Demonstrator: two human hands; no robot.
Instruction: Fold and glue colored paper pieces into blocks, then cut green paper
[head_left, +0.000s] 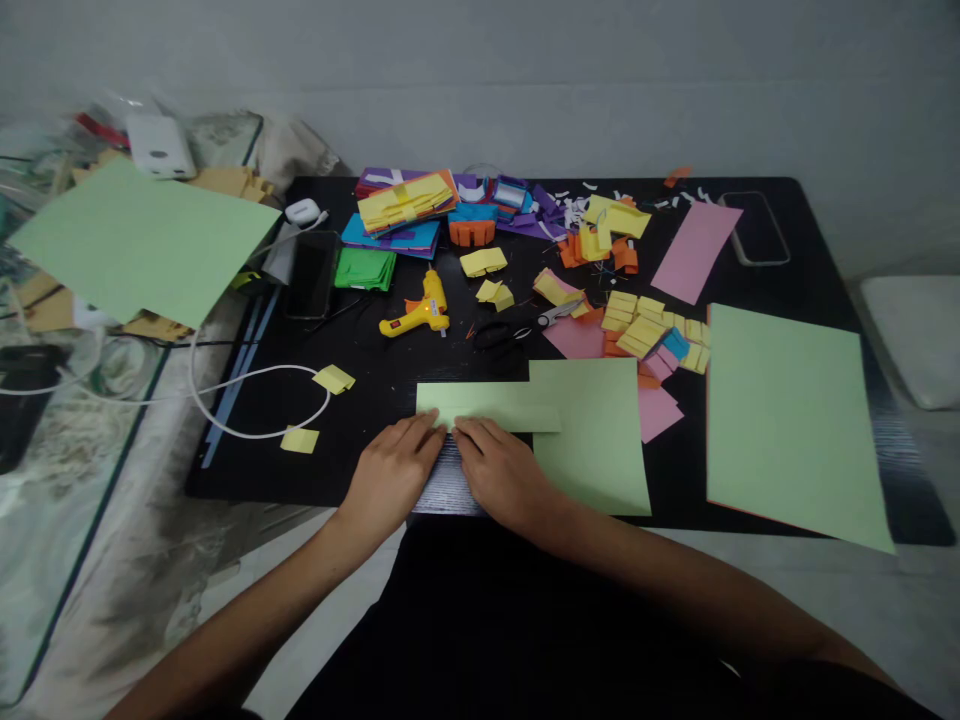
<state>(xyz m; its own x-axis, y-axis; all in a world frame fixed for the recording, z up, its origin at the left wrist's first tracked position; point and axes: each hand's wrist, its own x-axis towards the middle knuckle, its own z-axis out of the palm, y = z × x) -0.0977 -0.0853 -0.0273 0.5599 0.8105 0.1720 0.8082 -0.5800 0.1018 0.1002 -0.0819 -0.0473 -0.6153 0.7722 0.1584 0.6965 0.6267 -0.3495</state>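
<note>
Both hands are at the near edge of a light green paper strip (487, 393) with a folded-over flap along its near side. My left hand (395, 463) has its fingers together on the strip's left part, pinching the folded edge. Close beside it, my right hand (501, 468) holds the same edge near the middle, with its fingertips on the flap. Parts of both thumbs are hidden. A larger light green sheet (592, 440) lies on the table under the strip's right end, below my right hand and wrist.
The black table (360, 440) bears a yellow glue gun (424, 308), scissors (517, 325), folded yellow paper pieces (637, 325) and pink sheets (696, 250). A stack of green sheets (787, 420) overhangs the right front edge. A white cable (255, 372) loops at left.
</note>
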